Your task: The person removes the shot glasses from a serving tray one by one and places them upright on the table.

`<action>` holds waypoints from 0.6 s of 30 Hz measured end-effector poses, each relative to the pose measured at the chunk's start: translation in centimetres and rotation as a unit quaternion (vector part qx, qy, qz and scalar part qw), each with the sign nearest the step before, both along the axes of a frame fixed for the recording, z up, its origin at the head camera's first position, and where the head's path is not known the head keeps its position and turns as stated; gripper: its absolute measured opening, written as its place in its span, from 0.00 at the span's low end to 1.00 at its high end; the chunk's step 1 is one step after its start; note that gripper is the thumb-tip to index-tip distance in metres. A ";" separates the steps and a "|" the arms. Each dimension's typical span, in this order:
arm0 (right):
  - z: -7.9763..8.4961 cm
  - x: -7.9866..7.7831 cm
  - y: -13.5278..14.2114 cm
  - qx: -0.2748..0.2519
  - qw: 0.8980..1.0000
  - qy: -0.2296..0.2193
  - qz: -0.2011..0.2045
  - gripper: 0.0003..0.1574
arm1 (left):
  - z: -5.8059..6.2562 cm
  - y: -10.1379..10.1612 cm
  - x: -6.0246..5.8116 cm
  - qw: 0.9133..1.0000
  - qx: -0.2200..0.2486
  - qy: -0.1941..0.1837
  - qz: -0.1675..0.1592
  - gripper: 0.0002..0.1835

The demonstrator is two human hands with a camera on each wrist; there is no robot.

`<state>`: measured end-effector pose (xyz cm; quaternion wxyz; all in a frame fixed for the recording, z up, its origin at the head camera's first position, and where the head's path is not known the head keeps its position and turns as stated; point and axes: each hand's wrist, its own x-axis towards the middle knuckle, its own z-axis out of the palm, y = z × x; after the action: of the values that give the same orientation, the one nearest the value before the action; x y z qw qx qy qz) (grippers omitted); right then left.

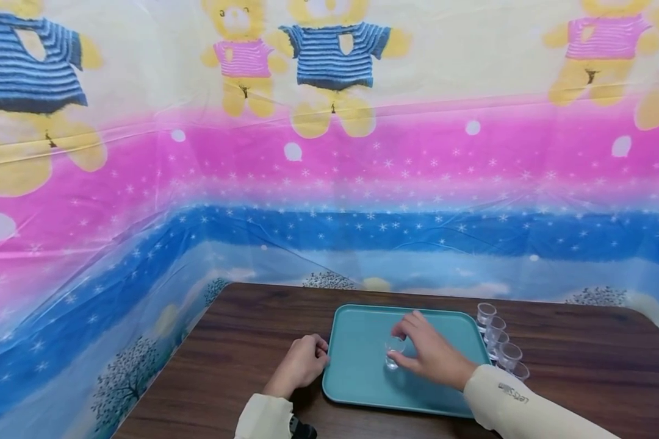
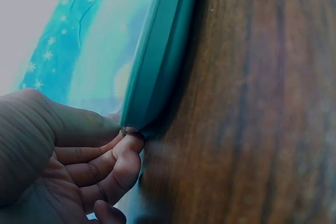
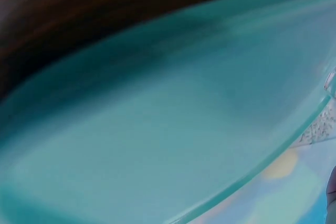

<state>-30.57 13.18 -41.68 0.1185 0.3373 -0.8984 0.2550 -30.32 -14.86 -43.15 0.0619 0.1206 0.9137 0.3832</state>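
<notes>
A small clear cup (image 1: 391, 364) stands upright on the teal tray (image 1: 357, 347) in the head view. My right hand (image 1: 431, 349) reaches over the tray from the right, with thumb and curled fingers round the cup's upper part. At the tray's left edge is my left hand (image 1: 303, 363). In the left wrist view its thumb and bent fingers (image 2: 126, 169) pinch the tray's rim (image 2: 152, 72). The right wrist view shows mostly the tray's surface (image 3: 157, 119), with a sliver of clear cup (image 3: 329, 83) at the right border.
Several clear cups (image 1: 509, 355) stand in a row along the tray's right side, some partly overlapping in view. The dark wooden table (image 1: 241, 329) bears everything. Behind it and at its left hangs a printed cloth (image 1: 329, 177) with bears and snowflakes.
</notes>
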 end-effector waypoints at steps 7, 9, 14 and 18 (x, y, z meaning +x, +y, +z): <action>0.2 0.4 2.7 0.003 1.000 0.015 -0.016 0.15 | 0.1 0.0 0.1 1.000 0.003 -0.008 0.000 0.06; 0.2 0.6 3.5 0.012 0.999 0.020 -0.024 0.15 | 0.1 0.0 0.1 1.000 0.004 -0.007 -0.001 0.06; 0.4 1.2 5.7 0.027 0.998 0.032 -0.044 0.15 | 0.0 0.1 0.0 1.000 0.003 -0.001 -0.003 0.06; 0.6 1.6 7.1 0.038 0.997 0.038 -0.051 0.15 | 0.0 0.1 0.0 1.000 0.003 -0.002 -0.005 0.06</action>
<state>-29.00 20.27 -41.07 0.1530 0.3049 -0.9182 0.2015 -30.33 -14.77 -43.14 0.0657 0.1243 0.9119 0.3855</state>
